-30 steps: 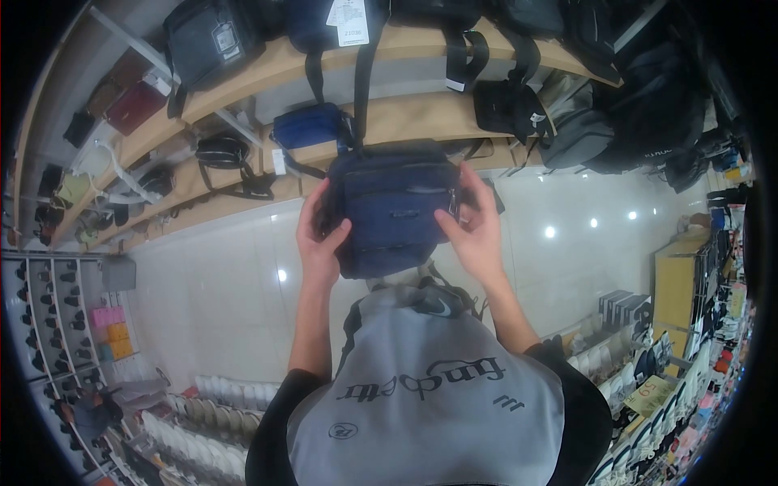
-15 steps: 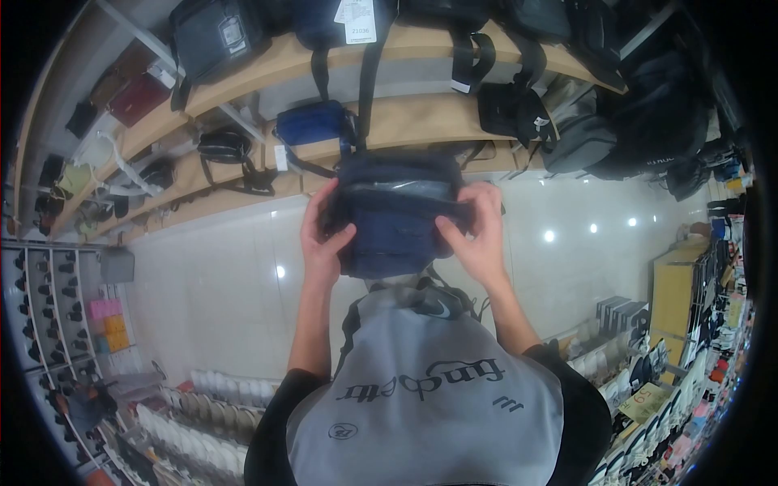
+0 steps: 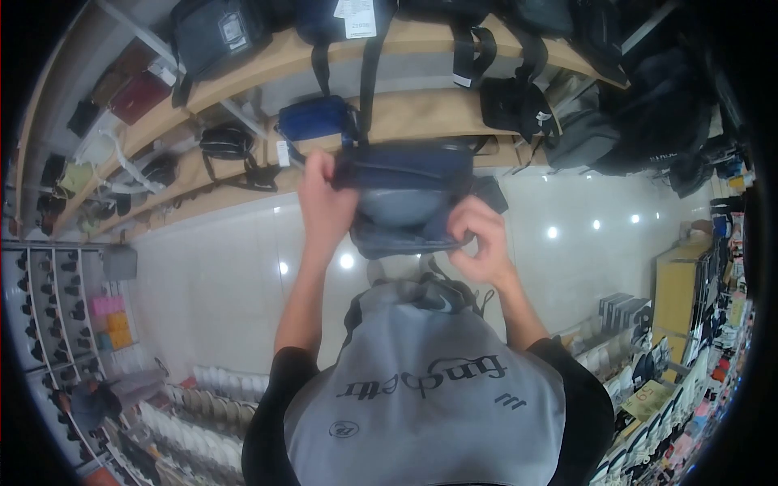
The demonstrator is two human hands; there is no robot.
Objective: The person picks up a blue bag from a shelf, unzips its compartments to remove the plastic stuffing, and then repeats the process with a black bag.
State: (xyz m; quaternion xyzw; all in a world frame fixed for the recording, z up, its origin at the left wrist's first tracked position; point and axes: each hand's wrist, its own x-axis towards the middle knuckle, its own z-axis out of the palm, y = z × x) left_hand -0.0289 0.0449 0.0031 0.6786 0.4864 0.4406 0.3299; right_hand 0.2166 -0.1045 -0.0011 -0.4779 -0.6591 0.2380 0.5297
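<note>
Two hands up on the navy crossbody bag (image 3: 405,174), held just in front of the wooden shelves (image 3: 421,113), strap straight up from its top. Left hand (image 3: 324,202) clamped on the bag's left end, fingers closed over the top edge. Right hand (image 3: 478,239) pinched shut on the bag's lower right corner, knuckles bunched. Bag tilted and blurred, with a pale grey panel across its middle; cannot tell whether lining or pocket, nor make out anything inside.

On to the writing. Above the bag, a white hang tag (image 3: 354,16) with dark print, too small to read. Below the bag, on the grey sweatshirt (image 3: 421,389), black script lettering seen upside down and not safely readable, plus a white swoosh mark (image 3: 438,304) at the collar. Far right of the bag and lower, a yellow price card (image 3: 646,397), digits unclear.

Up and left of the bag, a blue pouch (image 3: 312,120), a round black bag (image 3: 225,142) and a dark red wallet (image 3: 138,95) on the shelves. Up and right of the bag, a black pouch (image 3: 516,107) hanging by its strap. Down and left of the bag, racks of shoes (image 3: 57,308).
</note>
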